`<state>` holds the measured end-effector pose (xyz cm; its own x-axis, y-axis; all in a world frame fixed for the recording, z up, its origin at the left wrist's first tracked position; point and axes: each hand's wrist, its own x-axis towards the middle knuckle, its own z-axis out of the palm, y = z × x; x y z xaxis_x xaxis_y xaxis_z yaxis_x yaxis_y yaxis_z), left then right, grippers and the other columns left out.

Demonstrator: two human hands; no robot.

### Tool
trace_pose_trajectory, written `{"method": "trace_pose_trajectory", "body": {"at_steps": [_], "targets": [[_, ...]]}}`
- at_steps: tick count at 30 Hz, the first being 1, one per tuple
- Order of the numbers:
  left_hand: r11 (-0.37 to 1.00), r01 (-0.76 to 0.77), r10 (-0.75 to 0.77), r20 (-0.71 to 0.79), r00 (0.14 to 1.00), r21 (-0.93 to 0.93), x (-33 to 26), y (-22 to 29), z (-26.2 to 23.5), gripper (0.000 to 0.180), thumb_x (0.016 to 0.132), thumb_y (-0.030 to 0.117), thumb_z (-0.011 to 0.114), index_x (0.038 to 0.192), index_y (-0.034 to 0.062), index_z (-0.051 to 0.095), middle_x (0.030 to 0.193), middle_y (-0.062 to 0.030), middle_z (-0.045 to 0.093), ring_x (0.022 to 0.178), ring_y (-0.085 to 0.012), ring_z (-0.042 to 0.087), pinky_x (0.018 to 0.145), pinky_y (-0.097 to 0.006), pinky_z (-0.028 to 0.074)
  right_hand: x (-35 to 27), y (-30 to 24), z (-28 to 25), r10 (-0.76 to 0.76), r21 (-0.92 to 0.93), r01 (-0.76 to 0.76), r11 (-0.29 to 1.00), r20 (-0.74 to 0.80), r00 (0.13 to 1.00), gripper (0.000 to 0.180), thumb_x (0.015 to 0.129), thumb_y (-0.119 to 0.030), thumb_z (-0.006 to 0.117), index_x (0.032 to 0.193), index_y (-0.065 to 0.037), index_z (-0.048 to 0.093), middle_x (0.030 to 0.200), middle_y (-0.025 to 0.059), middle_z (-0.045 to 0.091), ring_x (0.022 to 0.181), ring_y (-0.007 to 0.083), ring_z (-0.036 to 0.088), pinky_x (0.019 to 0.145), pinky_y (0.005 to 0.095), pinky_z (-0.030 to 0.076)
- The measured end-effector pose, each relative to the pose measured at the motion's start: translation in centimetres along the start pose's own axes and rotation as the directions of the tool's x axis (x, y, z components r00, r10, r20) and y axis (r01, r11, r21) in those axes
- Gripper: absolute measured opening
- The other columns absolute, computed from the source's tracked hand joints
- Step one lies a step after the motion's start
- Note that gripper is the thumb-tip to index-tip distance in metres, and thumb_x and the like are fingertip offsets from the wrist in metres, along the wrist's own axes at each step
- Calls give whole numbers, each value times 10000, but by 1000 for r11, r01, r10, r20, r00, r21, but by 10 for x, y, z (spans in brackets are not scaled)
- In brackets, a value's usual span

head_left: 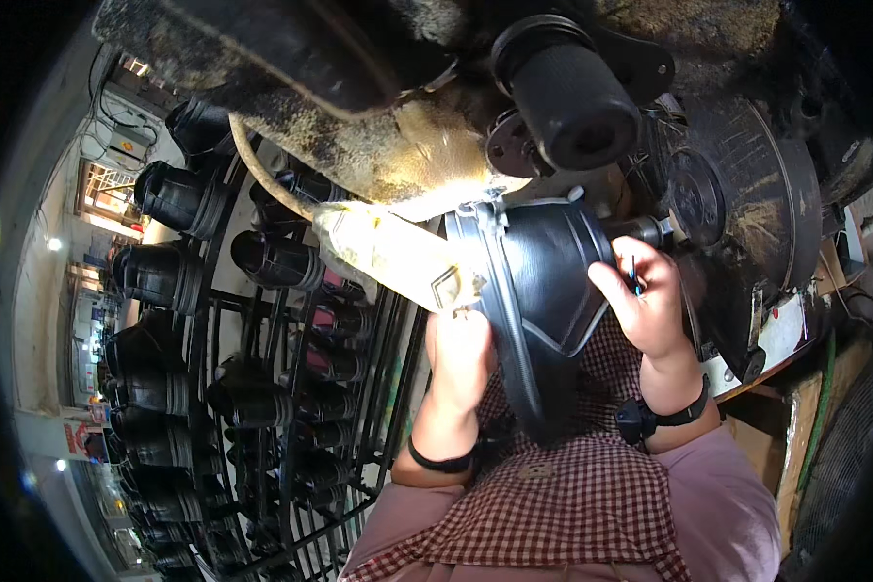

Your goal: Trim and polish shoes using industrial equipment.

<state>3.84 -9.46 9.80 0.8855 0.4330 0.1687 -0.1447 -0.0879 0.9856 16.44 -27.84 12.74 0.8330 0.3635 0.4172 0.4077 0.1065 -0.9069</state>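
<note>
A black boot upper (543, 291) is stretched over a pale yellowish last (388, 254) at a lasting machine. My left hand (459, 349) grips the boot from below at its left edge, close to the last. My right hand (645, 301) presses on the right side of the boot, and a small blue tool or pen (633, 274) shows between its fingers. Both wrists wear black bands. A red checked apron (563, 475) covers my lap beneath the boot.
A black metal rack (262, 388) on the left holds several black boots on their sides. A black cylindrical machine part (572, 92) hangs above the boot. A dirty round machine housing (747, 204) stands on the right, with a green hose (824, 407) beyond.
</note>
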Motion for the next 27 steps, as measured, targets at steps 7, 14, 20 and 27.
{"method": "trace_pose_trajectory", "body": {"at_steps": [7,14,20,27], "targets": [[935,-206,147,214,966,289,-62,48,19,1140,572,147,695,1472,-104,41,1387,-247,266,1251,-377,357,1107,-434,202,-2,7,3,20,94,-16,995,-39,999,120,918,-81,616,872,26,588,680,-30,473,618,56,395,565,233,347],[885,-373,396,-28,918,279,-31,42,31,871,630,168,629,1407,-93,333,1125,-204,476,993,-316,462,907,-411,365,-4,59,7,-139,-198,101,975,-188,972,289,1007,-143,412,1129,13,622,1181,192,618,1164,269,554,1012,371,396],[986,-164,166,-96,981,26,-10,46,32,848,742,351,618,1409,-81,323,1292,-198,440,1142,-277,452,988,-379,354,5,79,9,-280,-543,197,816,-73,957,320,972,-171,431,1210,-58,612,1293,101,585,1232,260,502,1038,403,285],[955,-108,63,-168,984,-276,12,34,30,452,843,253,600,1182,-40,542,1089,-85,583,982,-175,524,889,-298,405,24,49,19,-380,-302,384,873,75,922,418,931,-82,472,1346,-83,521,1476,158,387,1311,317,410,1100,405,285]]}}
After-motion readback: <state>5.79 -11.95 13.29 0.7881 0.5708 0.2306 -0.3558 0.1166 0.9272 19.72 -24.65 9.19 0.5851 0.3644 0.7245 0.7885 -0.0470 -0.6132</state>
